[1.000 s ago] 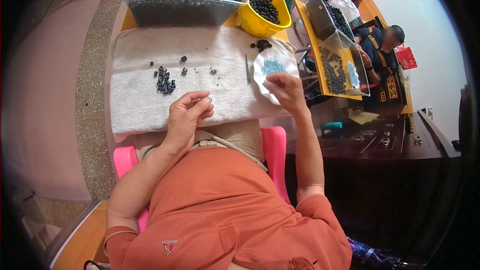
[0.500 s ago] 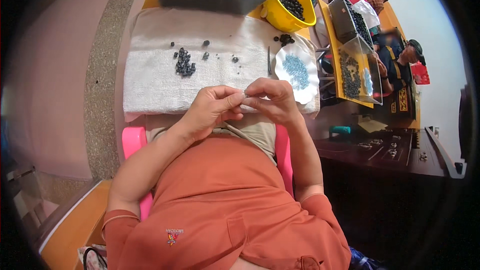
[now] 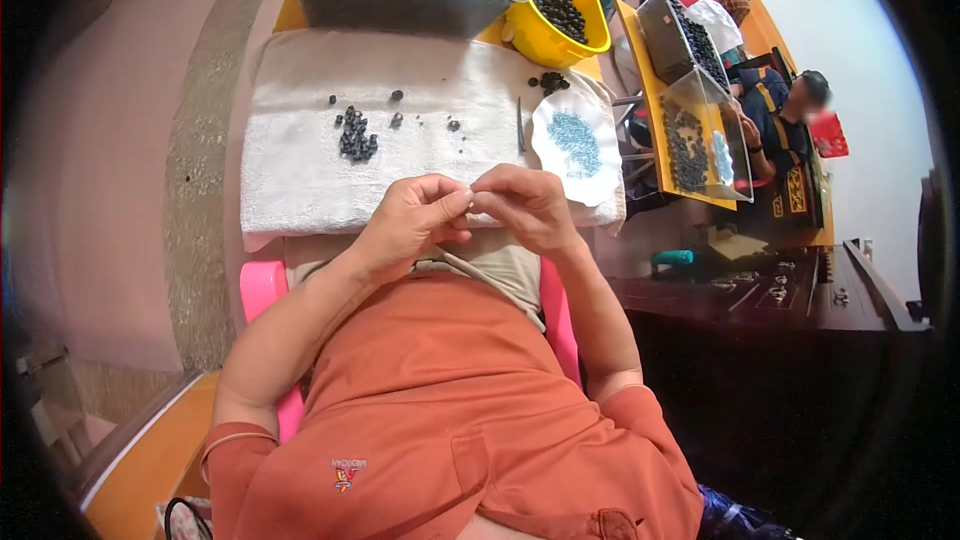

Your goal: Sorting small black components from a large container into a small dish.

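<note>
Two hands (image 3: 470, 215), one white plate (image 3: 580, 145)

We are sitting on a pink chair (image 3: 262, 285) at an orange tabletop (image 3: 290, 15). A speckled grey stone strip (image 3: 195, 190) is curving down the left of the frame beside pale pinkish floor (image 3: 90, 140). A dark wooden bench (image 3: 800, 290) is lying at right, and another person (image 3: 790, 105) is sitting at upper right by a pale wall (image 3: 850, 30) catching bright light.
</note>
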A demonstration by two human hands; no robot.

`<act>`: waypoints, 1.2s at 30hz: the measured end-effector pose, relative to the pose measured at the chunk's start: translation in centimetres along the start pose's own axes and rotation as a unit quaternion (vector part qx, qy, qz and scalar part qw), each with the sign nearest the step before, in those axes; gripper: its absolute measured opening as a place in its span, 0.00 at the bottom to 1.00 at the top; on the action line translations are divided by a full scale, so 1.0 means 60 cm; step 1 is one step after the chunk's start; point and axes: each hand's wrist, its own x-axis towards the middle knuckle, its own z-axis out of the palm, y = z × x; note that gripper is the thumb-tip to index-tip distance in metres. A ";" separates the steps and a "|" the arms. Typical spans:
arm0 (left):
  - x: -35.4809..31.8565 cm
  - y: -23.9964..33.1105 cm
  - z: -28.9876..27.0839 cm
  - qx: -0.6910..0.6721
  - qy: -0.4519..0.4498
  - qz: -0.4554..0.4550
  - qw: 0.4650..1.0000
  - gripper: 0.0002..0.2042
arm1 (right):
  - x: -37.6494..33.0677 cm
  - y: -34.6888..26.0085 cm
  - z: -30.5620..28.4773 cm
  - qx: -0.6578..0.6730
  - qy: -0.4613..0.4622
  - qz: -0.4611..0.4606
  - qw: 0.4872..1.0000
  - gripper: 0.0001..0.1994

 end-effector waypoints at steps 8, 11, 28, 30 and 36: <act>0.004 -0.007 -0.004 0.036 0.029 0.050 0.998 0.09 | -0.006 0.028 0.024 0.103 0.077 -0.003 0.992 0.03; 0.002 -0.005 0.001 0.041 0.027 0.049 0.998 0.09 | -0.005 0.040 0.029 0.180 0.082 -0.044 0.979 0.04; 0.002 -0.008 -0.002 0.053 0.035 0.044 0.997 0.08 | -0.001 0.046 0.028 0.244 0.087 0.023 0.965 0.04; 0.001 -0.009 -0.002 0.053 0.038 0.041 0.997 0.09 | -0.002 0.053 0.029 0.187 0.098 -0.001 0.977 0.04; 0.008 -0.018 -0.007 0.048 0.040 0.042 0.997 0.09 | 0.016 0.029 0.031 -0.134 0.140 -0.185 0.963 0.07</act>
